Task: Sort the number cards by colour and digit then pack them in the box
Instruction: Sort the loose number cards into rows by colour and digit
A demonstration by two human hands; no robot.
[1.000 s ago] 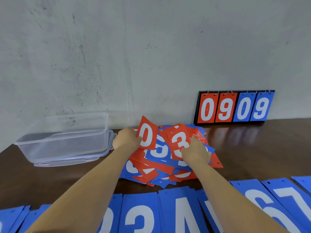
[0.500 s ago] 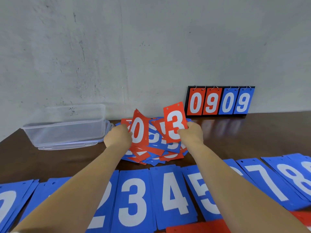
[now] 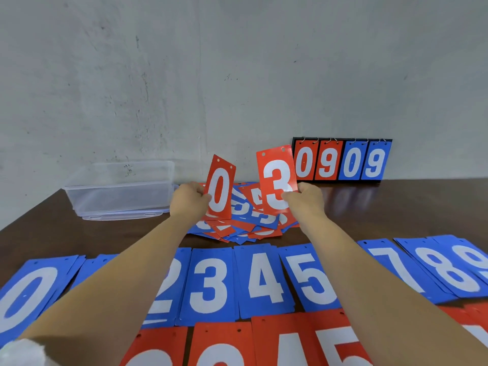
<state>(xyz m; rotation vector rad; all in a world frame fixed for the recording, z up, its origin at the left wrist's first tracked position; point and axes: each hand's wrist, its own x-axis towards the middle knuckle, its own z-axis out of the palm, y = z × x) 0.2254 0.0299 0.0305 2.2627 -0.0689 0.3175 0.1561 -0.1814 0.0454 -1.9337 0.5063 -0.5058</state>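
At the middle of the dark worktop [image 3: 396, 207], against the grey wall [image 3: 237, 75], lies a loose pile [image 3: 243, 225] of red and blue number cards, overlapping at all angles. Both hands are raised just above it, each with one card.

The left hand [image 3: 188, 200] pinches the red 0 card [image 3: 220, 192] at its left edge, thumb on the printed face. The card stands upright and slightly tilted, punched holes at the top. The right hand [image 3: 306, 200] grips the red 3 card [image 3: 277, 180] at its lower right edge, thumb lying across the white digit. This card also stands upright. The two cards are apart, the 3 at three o'clock of the 0.

At nine o'clock of the pile, the clear plastic box [image 3: 121, 186] stands with its top open, resting on a lid [image 3: 124, 215]. At two o'clock, a small scoreboard [image 3: 342, 161] leans at the wall, showing a red 0, red 9, blue 0 and blue 9 hung on rings.

At six o'clock of the pile, a row of blue cards [image 3: 208, 283] lies face up, reading 0, 2, 3, 4, 5, 7, 8, 9 from nine o'clock to three o'clock. The forearms cover parts of it. Nearer still, a row of red cards [image 3: 290, 342] lies face up. Its 4 and 5 are readable, the others cut off by the frame edge.
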